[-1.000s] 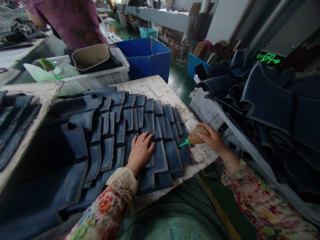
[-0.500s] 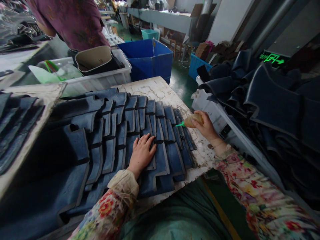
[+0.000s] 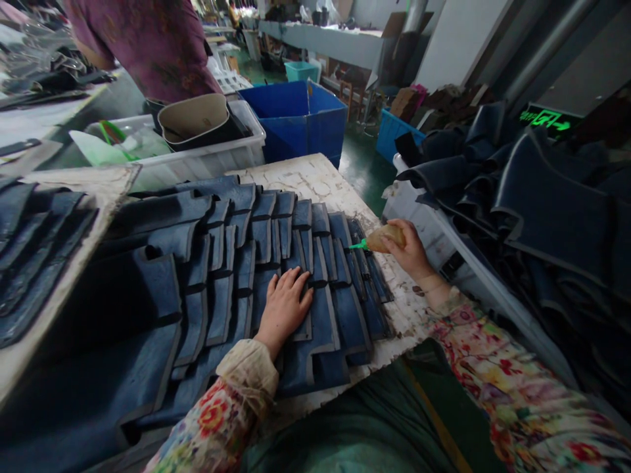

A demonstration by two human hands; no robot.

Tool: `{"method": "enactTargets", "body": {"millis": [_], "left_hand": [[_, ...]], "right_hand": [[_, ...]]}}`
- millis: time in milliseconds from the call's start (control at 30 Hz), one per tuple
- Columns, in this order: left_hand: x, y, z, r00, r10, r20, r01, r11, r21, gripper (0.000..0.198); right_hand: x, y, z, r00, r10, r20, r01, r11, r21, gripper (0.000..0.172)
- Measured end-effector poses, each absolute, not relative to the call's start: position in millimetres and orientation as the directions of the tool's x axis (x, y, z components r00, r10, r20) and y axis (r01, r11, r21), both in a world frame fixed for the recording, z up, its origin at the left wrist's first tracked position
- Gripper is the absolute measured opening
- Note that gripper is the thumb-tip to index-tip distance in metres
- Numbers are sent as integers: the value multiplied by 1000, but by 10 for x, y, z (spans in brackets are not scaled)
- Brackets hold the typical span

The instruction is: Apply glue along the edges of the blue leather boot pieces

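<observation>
My left hand point(image 3: 284, 307) lies flat, fingers a little spread, on the overlapping dark blue leather-like pieces point(image 3: 352, 309) with grey edges. In my right hand point(image 3: 409, 253) is a squeeze bottle point(image 3: 383, 239), yellowish brown, with a green nozzle point(image 3: 359, 245). The bottle is tilted sideways, its nozzle pointing left, over the right end of the fanned-out pieces. Whether the tip touches them I cannot tell. Beneath the pieces is a worn white tabletop point(image 3: 315, 172), stained and marked.
To the right, a white crate point(image 3: 444, 230) overflows with dark blue pieces point(image 3: 552, 197). A blue bin point(image 3: 300, 125) and a white crate point(image 3: 207, 156) stand beyond the table. At the far left is another board point(image 3: 73, 263) with pieces. A person point(image 3: 148, 46) in purple stands behind.
The whole view has shifted slightly, so everything sits a little further right and lower. Both hands keep nearly the same place over the pieces, and the bottle is still held.
</observation>
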State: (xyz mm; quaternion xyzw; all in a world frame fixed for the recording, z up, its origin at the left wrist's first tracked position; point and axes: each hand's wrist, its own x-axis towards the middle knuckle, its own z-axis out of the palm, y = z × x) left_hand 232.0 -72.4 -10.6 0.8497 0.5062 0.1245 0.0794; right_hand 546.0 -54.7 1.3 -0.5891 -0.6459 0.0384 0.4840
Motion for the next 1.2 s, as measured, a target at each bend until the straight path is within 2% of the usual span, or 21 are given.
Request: {"method": "enactTargets", "body": {"millis": [533,1200], "left_hand": [[2323,-713,-102,447,888,111,846,-460,270,41],[2312,-719,-98,445,888,120,844,-460,277,40]], "right_hand": [[5518,-108,24,165,765,622,753,309,-580,35],[5557,615,-25,300,738,604,740,219,-636,36]]}}
